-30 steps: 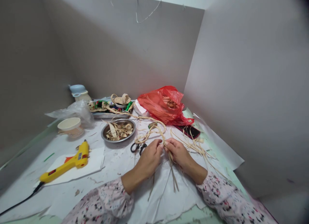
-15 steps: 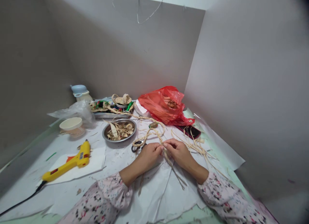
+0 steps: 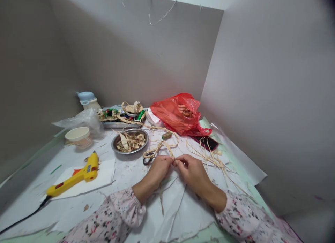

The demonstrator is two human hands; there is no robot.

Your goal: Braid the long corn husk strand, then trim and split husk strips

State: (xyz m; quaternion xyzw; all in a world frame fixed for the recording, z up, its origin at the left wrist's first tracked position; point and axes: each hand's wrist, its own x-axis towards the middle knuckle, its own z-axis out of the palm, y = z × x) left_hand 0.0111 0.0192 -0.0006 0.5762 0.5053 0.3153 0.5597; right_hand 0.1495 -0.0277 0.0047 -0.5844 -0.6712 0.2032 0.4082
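Note:
A pale straw braid runs from the back tray in a loose curve down to my fingertips. My left hand pinches its near end, thumb and fingers closed. My right hand meets it there, also pinching the braid end, and the fingertips of both hands nearly touch. A loose strand hangs below my left hand over the white paper. Black-handled scissors lie partly under the braid, left of my left hand. Just beyond the hands lies a small thread spool.
Left are a yellow glue gun and a paper cup. A metal bowl holds straw scraps. Behind stand a tray of supplies and a red plastic bag. Right are a phone and loose straw strands.
The long strands that stuck out below my right hand toward the right no longer show there. A strand now hangs below my left hand. My right hand has turned slightly and sits a little lower.

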